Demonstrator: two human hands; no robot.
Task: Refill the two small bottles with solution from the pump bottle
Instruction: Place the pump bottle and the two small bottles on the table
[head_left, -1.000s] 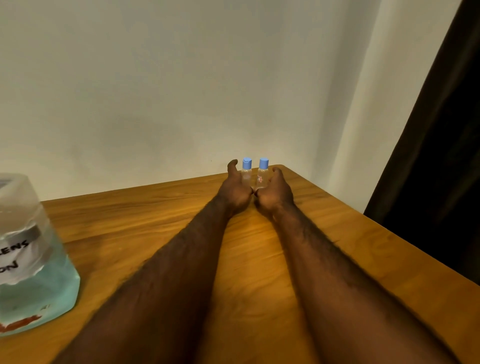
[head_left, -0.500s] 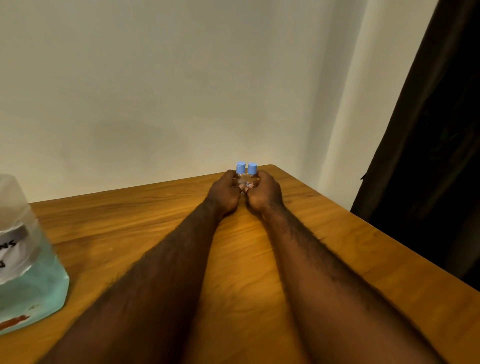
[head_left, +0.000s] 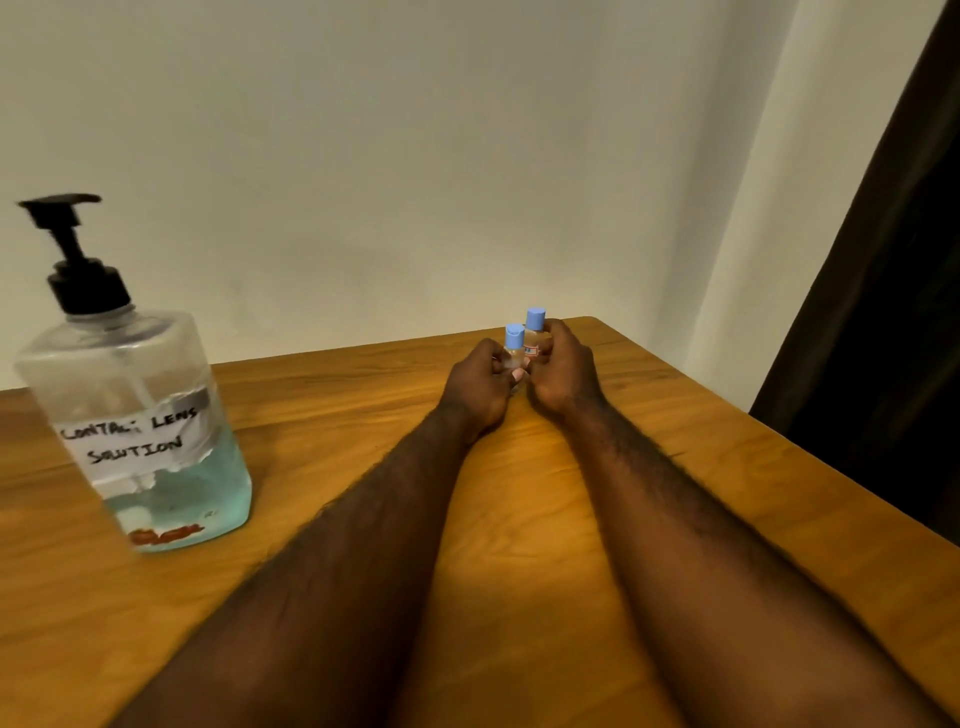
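Left hand grips left bottle, right hand right bottle (both capped)

I'd call this a plain home room: wooden surface in a corner, bare wall, dark curtain.

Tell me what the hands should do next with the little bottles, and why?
Probably open one of them first. The left hand holds one bottle, the right hand the other bottle, both capped, so nothing from the pump bottle can go in.
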